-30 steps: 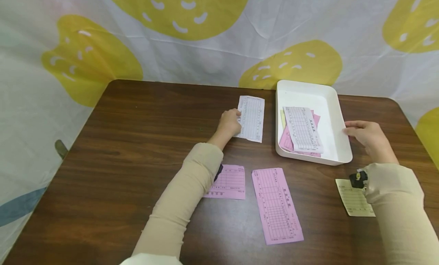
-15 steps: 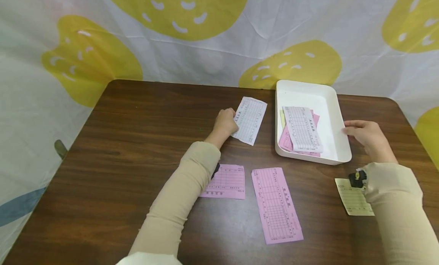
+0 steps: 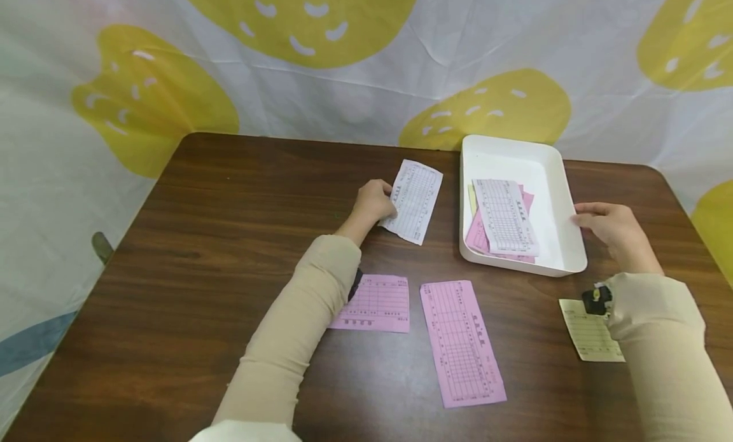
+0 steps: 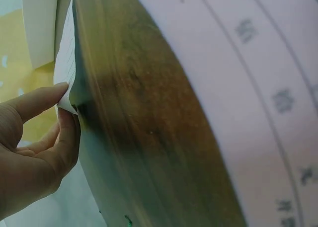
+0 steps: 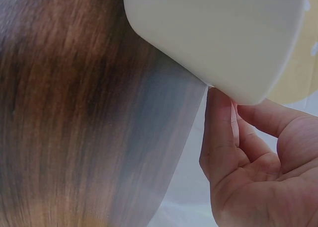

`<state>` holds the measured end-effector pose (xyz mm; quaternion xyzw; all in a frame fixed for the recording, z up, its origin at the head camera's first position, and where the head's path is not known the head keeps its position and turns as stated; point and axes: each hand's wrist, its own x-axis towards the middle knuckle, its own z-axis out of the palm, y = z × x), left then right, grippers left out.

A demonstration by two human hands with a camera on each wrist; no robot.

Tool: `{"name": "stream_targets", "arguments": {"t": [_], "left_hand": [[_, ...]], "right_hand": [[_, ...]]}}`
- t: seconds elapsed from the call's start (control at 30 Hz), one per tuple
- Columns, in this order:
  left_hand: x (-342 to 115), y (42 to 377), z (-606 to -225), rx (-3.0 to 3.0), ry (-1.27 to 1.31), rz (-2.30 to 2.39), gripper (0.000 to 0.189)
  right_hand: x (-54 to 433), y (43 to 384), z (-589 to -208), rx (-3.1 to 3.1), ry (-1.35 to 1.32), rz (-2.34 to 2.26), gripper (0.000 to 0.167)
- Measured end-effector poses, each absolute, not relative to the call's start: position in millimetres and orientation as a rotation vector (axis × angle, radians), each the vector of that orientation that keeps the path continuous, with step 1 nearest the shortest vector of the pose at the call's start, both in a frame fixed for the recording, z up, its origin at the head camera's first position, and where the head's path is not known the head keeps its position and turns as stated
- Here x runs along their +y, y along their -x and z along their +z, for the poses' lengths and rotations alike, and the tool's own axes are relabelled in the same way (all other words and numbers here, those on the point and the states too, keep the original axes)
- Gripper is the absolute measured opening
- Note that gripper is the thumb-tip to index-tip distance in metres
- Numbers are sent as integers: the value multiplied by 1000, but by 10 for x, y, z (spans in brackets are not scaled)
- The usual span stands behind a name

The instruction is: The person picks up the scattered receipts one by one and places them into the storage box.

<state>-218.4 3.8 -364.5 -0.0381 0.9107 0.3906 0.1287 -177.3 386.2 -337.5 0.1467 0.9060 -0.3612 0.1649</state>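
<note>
In the head view my left hand [image 3: 373, 203] pinches the left edge of a white printed slip [image 3: 417, 203] left of the tray. The left wrist view shows that slip [image 4: 65, 63] raised and bent between the thumb and fingers. My right hand [image 3: 614, 231] grips the right side of a shallow white tray [image 3: 567, 194]. Up close, the thumb and fingertips press at the edge of the tray wall [image 5: 213, 38]. Inside the tray, a white printed slip [image 3: 505, 216] lies over pink slips [image 3: 478, 232] and a yellow one [image 3: 472, 197].
One pink slip [image 3: 380, 302] lies partly under the left forearm, and another pink slip [image 3: 464, 343] lies to its right. A yellow slip [image 3: 590, 331] is partly covered by the right wrist. Behind the brown table [image 3: 258, 194] hangs a patterned cloth [image 3: 343, 98].
The left hand has shifted slightly left, drawing the white slip with it and tilting it clockwise. The right hand and the tray have stayed in place.
</note>
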Motion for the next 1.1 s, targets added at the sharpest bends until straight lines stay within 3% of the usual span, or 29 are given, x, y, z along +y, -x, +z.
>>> {"name": "stream_targets", "arguments": {"t": [1.1], "left_hand": [[-17,2195,-3631,2394,165,1791,27]], "right_hand": [[3844,1766,-3364,2584,-403,-1041,65]]}}
